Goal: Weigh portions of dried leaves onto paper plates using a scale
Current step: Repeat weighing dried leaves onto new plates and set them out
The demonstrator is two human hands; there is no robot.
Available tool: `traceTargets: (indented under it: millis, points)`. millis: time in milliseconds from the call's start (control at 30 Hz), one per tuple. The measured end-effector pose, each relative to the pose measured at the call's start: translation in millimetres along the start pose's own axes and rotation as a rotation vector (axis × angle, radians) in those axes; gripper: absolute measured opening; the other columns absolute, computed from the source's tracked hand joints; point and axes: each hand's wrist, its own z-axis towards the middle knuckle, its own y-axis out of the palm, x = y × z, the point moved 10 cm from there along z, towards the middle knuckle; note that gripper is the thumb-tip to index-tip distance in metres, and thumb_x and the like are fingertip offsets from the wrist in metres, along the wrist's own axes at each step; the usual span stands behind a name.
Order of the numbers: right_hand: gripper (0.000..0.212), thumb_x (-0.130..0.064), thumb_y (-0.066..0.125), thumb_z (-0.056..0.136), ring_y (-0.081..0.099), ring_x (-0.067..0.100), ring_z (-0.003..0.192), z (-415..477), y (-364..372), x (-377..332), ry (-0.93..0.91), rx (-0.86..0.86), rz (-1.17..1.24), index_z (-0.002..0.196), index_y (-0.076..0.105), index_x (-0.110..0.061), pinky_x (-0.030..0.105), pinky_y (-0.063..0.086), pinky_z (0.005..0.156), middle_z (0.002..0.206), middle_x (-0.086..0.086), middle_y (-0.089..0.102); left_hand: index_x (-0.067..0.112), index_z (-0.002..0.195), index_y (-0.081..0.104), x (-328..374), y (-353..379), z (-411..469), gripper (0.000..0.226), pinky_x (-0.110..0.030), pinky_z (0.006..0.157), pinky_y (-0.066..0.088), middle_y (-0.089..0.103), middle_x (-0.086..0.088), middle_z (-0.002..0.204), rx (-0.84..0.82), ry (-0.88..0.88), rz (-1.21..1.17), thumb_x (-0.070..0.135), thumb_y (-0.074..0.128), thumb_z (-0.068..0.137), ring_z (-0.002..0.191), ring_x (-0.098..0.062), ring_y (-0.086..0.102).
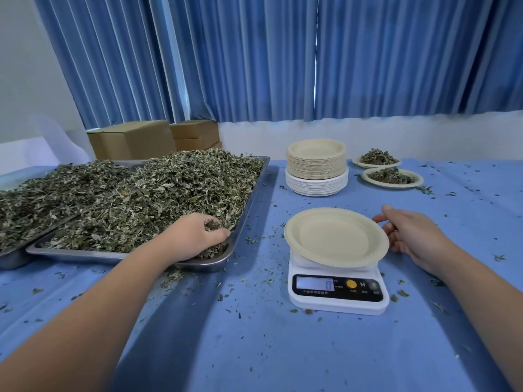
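So the scale [338, 290] sits closest on the blue-covered tabletop [254, 349], display reading 0, with an empty paper plate [334, 236] on top. Just right of the scale, the right grip [407, 236] is loose and spread, thumb touching the plate's rim. Left of the scale, the left grip [195, 236] is curled round a handful of dried leaves [158, 193] at the near corner of a heaped steel tray [250, 207]. Leaf crumbs all over the cloth. Behind the scale is a stack of plates [316, 165], with two filled plates [392, 176] to its right. Far back-left of the scale are cardboard boxes [133, 140], then blue curtains [283, 58].
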Motion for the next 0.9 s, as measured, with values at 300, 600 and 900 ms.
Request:
traceTargets:
  millis: [300,600,900]
  points:
    - [0.04,-0.043,0.049,0.098,0.053,0.019,0.053,1.3,0.5,0.8,0.0,0.0,-0.009,0.099,0.068,-0.008,0.032,0.042,0.051,0.059,0.004,0.06,0.017,0.067,0.049,53.9,-52.6,7.0,0.041,-0.022,0.051,0.04,0.05,0.006,0.053,0.352,0.093,-0.291,0.047,0.051,0.095,0.048,-0.013,0.046]
    - [0.039,-0.041,0.048,0.099,0.053,0.02,0.056,-2.0,2.4,-3.1,0.008,0.001,-0.005,0.099,0.066,-0.007,0.032,0.043,0.052,0.065,0.007,0.059,0.017,0.07,0.057,185.2,-8.2,12.8,0.036,-0.015,0.04,0.032,0.05,0.009,0.05,0.352,0.394,-0.309,0.045,0.057,0.093,0.04,-0.002,0.043]
    - [0.038,-0.04,0.049,0.099,0.053,0.02,0.055,-3.6,3.6,-5.4,0.005,-0.023,0.035,0.099,0.065,-0.006,0.031,0.042,0.053,0.062,0.005,0.057,0.024,0.118,0.057,228.0,75.2,19.0,0.044,-0.024,0.08,0.035,0.056,0.004,0.114,0.007,0.554,-0.104,0.056,0.059,0.088,0.102,-0.009,0.048]
